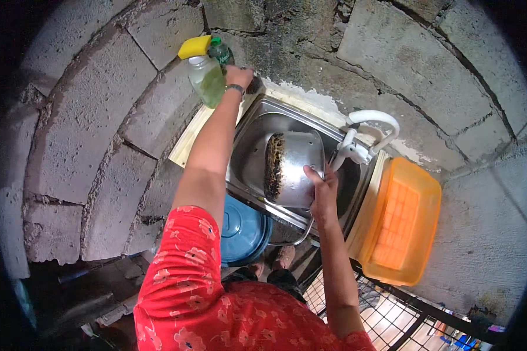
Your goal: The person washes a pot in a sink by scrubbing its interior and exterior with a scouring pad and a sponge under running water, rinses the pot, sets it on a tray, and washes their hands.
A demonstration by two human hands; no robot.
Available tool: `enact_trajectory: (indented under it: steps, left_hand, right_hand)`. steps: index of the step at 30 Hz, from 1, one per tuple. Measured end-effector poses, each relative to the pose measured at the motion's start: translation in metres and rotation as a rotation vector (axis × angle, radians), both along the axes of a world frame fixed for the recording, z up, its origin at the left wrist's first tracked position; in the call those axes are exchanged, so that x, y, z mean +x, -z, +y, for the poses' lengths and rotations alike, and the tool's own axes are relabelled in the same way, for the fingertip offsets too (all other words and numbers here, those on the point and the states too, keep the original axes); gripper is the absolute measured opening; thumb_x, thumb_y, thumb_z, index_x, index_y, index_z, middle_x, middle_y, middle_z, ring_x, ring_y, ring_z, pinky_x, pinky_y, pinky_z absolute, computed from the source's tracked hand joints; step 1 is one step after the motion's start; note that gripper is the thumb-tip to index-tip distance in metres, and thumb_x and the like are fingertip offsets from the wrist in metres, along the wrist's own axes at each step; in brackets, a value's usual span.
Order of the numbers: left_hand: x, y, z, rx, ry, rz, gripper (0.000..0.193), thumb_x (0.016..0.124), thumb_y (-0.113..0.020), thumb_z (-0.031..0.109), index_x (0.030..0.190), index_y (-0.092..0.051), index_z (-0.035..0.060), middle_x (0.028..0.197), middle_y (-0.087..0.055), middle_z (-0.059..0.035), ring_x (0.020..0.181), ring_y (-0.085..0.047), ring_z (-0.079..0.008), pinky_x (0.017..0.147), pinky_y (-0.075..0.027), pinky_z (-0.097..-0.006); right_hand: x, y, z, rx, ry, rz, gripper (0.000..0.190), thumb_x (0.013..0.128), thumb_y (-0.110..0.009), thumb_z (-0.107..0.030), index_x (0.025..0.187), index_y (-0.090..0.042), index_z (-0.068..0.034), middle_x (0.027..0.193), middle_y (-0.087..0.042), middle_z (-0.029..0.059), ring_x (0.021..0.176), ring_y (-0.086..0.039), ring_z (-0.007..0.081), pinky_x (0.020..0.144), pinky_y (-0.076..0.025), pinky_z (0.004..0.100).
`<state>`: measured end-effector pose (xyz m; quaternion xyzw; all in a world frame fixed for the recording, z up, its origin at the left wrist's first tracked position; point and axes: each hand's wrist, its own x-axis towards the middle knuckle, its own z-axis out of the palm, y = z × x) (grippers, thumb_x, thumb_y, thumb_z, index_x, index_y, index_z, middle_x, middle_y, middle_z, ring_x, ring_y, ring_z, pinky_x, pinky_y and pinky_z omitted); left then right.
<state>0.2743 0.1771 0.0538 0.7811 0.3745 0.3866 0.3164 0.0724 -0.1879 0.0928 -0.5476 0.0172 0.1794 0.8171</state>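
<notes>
A metal cooking pot (296, 169) is tipped on its side over the stainless steel sink (250, 145). Its base, scorched black and brown, faces left. My right hand (323, 188) grips the pot near its rim, thumb on the outer wall. At the sink's far left corner, my left hand (240, 77) reaches beside a dark object (254, 84); its fingers are partly hidden, so I cannot tell whether it holds that. Just left of this hand stand a clear plastic jar (206, 83) of greenish liquid, with a yellow sponge (195, 47) on its white lid, and a green-capped bottle (221, 51).
A white faucet (353, 147) curves over the sink's right side. An orange plastic basin (399, 223) sits on the right-hand ledge. Below the sink's front edge is a blue lidded container (243, 230). Concrete block walls (96, 101) enclose the corner, and black wire mesh (373, 307) lies lower right.
</notes>
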Motion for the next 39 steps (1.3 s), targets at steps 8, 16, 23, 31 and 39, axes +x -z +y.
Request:
enact_trajectory:
  steps: [8, 16, 23, 31, 39]
  left_hand:
    - [-0.029, -0.004, -0.030, 0.218, 0.241, 0.322, 0.043, 0.069, -0.063, 0.019, 0.110, -0.061, 0.0071, 0.111, -0.053, -0.0237, 0.101, -0.053, -0.0411, 0.091, -0.045, -0.0415]
    - [-0.112, -0.121, -0.065, 0.811, 0.157, 0.013, 0.032, 0.069, -0.069, 0.013, 0.099, -0.058, 0.0133, 0.103, -0.051, -0.0190, 0.093, -0.052, -0.0360, 0.077, -0.045, -0.0436]
    - [-0.114, -0.154, -0.006, 0.877, -0.179, 0.301, 0.047, 0.073, -0.072, 0.034, 0.113, -0.056, 0.0171, 0.107, -0.052, -0.0200, 0.092, -0.053, -0.0403, 0.075, -0.047, -0.0450]
    - [-0.104, -0.153, 0.034, 0.864, -0.122, 0.184, 0.038, 0.076, -0.066, 0.033, 0.106, -0.056, 0.0125, 0.099, -0.053, -0.0239, 0.091, -0.051, -0.0441, 0.076, -0.045, -0.0500]
    - [-0.147, -0.116, -0.122, 0.767, 0.449, -0.037, 0.025, 0.078, -0.062, 0.016, 0.094, -0.052, -0.0003, 0.090, -0.053, -0.0223, 0.086, -0.050, -0.0391, 0.073, -0.041, -0.0471]
  right_hand:
    - [0.008, 0.010, 0.004, -0.026, 0.015, -0.046, 0.039, 0.074, -0.072, -0.013, 0.109, -0.061, 0.001, 0.089, -0.064, 0.0053, 0.077, -0.059, 0.0133, 0.066, -0.046, 0.0262]
    - [0.002, 0.029, 0.010, -0.253, -0.227, -0.363, 0.025, 0.079, -0.070, -0.016, 0.095, -0.061, 0.001, 0.082, -0.063, 0.0029, 0.075, -0.056, 0.0111, 0.069, -0.045, 0.0263]
    - [-0.010, 0.063, 0.027, -0.834, -0.415, -0.819, 0.019, 0.078, -0.063, -0.009, 0.094, -0.054, -0.006, 0.082, -0.060, 0.0209, 0.080, -0.058, 0.0422, 0.066, -0.044, 0.0474]
    - [-0.005, 0.111, 0.051, -0.845, -0.660, -0.762, 0.022, 0.082, -0.065, -0.022, 0.097, -0.055, -0.010, 0.094, -0.061, 0.0164, 0.089, -0.058, 0.0390, 0.073, -0.045, 0.0441]
    - [0.016, 0.104, 0.026, -1.121, -0.266, -0.833, 0.060, 0.075, -0.071, -0.037, 0.124, -0.055, -0.006, 0.132, -0.042, 0.0237, 0.127, -0.034, 0.0377, 0.104, -0.032, 0.0417]
